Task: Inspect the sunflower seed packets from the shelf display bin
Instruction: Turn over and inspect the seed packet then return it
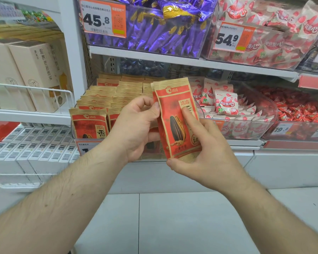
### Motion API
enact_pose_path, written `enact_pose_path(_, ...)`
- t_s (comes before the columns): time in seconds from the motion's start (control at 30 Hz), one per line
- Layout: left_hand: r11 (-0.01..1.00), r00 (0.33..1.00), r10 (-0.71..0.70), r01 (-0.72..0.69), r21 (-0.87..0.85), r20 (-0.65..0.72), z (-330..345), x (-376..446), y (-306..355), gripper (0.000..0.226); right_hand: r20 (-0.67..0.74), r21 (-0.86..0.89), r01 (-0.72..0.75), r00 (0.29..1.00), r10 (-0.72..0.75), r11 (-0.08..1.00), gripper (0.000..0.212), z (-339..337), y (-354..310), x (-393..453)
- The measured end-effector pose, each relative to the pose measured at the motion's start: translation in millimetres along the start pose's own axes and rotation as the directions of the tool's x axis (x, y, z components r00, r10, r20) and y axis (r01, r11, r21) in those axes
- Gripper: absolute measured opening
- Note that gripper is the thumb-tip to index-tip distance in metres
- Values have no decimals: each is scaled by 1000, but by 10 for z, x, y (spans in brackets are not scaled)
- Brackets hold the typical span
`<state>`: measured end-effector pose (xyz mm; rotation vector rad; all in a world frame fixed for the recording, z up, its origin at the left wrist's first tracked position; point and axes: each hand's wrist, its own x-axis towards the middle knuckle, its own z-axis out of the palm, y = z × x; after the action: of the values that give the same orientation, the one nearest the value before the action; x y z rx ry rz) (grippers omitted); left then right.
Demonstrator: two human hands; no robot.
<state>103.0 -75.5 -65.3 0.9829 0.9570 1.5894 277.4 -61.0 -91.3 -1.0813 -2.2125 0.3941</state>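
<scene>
Held packet: a red and tan sunflower seed packet (178, 120) stands upright, tilted slightly left at the top, in front of the display bin (77, 139), raised above the bin's front edge; a large dark seed is printed on its face.
Second packet: a thin red and tan edge shows just behind the held packet's left side, so it may be two packets together; the view does not settle this.
Right hand (207, 153): curled round the held packet from the right of it, thumb pressed across the printed face, fingers wrapped under the bottom edge.
Left hand (136, 129): on the left of the held packet, thumb and forefinger pinching its left edge, remaining fingers curled behind.
Display bin: clear-walled, directly behind and left of the held packet, filled with rows of matching packets (89, 123) standing upright.
White and pink sachets (226, 105): in a clear bin just right of the held packet.
Red wrapped sweets (297, 107): farther right of the held packet.
Purple wrappers (154, 30): on the shelf above the held packet, beside a price tag (104, 17) reading 45.8.
Cream boxes (31, 70): well to the left of the held packet, behind a white wire rail.
</scene>
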Motion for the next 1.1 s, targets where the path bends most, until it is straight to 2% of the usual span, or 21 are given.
enact_pose_path(0.13,999,999,-37,36,13,23,-17,-12,33,25,-72,-161,66,994,-78,985,110,39,7,-6)
enact_pose_path(0.23,995,1000,8,-10,102,15,-52,-24,23,12,-95,-231,66,991,-91,971,108,44,-7,-4)
enact_pose_path(0.3,986,998,59,-55,155,-21,-70,-29,10,13,-152,-236,64,983,-102,970,103,59,-5,2)
enact_pose_path(0.37,969,992,121,-110,219,-38,-86,-38,-23,21,-279,-153,39,957,-82,987,95,59,-9,5)
enact_pose_path(0.47,873,964,266,-238,426,-7,-103,-72,-132,28,-437,230,-37,889,137,972,88,0,-84,9)
enact_pose_path(0.53,778,933,352,-339,529,80,-81,-113,-229,22,-384,451,-111,871,305,886,93,-29,-146,10)
enact_pose_path(0.57,743,917,381,-381,550,119,-58,-135,-267,21,-341,505,-136,876,341,852,93,-22,-171,7)
enact_pose_path(0.63,682,882,438,-453,575,175,-25,-167,-320,27,-276,546,-167,890,364,821,83,9,-207,-5)
enact_pose_path(0.7,643,853,483,-497,582,195,-22,-176,-346,31,-281,541,-167,888,365,824,69,31,-209,-14)
enact_pose_path(0.87,660,843,497,-521,541,205,-67,-138,-363,33,-369,521,-61,883,289,851,50,18,-222,-34)
enact_pose_path(0.97,696,860,472,-499,516,196,-79,-141,-352,27,-380,537,3,894,238,844,37,7,-237,-37)
enact_pose_path(1.1,705,869,462,-480,522,176,-90,-123,-331,27,-368,561,70,914,173,825,8,-42,-233,-29)
